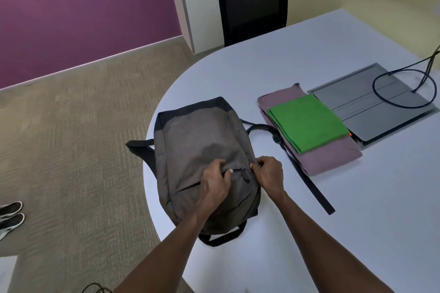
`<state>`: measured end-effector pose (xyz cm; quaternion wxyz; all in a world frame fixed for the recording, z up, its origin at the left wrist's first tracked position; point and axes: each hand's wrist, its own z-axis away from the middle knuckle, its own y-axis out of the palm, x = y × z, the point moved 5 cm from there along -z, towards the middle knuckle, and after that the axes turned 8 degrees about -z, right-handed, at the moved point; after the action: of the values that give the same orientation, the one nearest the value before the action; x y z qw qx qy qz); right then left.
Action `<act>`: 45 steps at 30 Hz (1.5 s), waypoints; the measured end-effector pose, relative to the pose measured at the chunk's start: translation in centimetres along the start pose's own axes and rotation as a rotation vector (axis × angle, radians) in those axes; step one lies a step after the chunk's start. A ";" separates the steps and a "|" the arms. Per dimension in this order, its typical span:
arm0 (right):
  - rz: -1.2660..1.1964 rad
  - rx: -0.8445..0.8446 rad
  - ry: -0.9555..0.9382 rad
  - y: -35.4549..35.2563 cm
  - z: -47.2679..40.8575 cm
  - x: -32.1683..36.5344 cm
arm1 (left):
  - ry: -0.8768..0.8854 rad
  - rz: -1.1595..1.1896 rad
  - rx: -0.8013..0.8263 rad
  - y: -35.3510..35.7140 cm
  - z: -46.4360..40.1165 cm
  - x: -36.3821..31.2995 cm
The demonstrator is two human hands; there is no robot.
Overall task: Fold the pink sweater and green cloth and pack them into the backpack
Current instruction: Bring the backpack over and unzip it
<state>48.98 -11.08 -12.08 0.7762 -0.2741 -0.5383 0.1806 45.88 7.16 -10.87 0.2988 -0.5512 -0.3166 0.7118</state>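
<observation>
A grey-brown backpack with dark trim lies flat on the white table, near its rounded left edge. My left hand pinches the fabric beside the black zipper pull near the bag's top. My right hand grips the fabric on the other side of the zipper. To the right, the pink sweater lies folded, with the folded green cloth stacked on top of it.
A grey panel set in the table holds a looped black cable. A backpack strap trails across the table toward the sweater. A black chair stands behind the table. Shoes rest on the carpet at left.
</observation>
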 end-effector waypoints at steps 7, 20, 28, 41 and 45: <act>-0.064 0.032 0.081 -0.1 -0.6 2.3 | 0.027 0.106 0.452 1.2 -1.8 -4.3; -0.192 0.246 0.132 -0.1 -4.7 0.2 | -0.257 0.156 0.260 2.4 -3.1 -1.2; -0.078 0.414 -0.064 2.4 -5.9 1.5 | -0.497 0.644 0.319 4.4 -1.7 1.5; 0.051 0.348 -0.083 3.5 -7.9 2.8 | -0.543 0.817 0.360 5.2 -1.3 2.1; 0.020 0.406 -0.064 3.9 -8.2 2.9 | -0.543 0.810 0.368 5.1 -1.3 2.2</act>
<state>57.71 -8.29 -14.58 0.7962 -0.1114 -0.5125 0.3017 46.30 5.81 -16.43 -0.0015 -0.3635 -0.0137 0.9315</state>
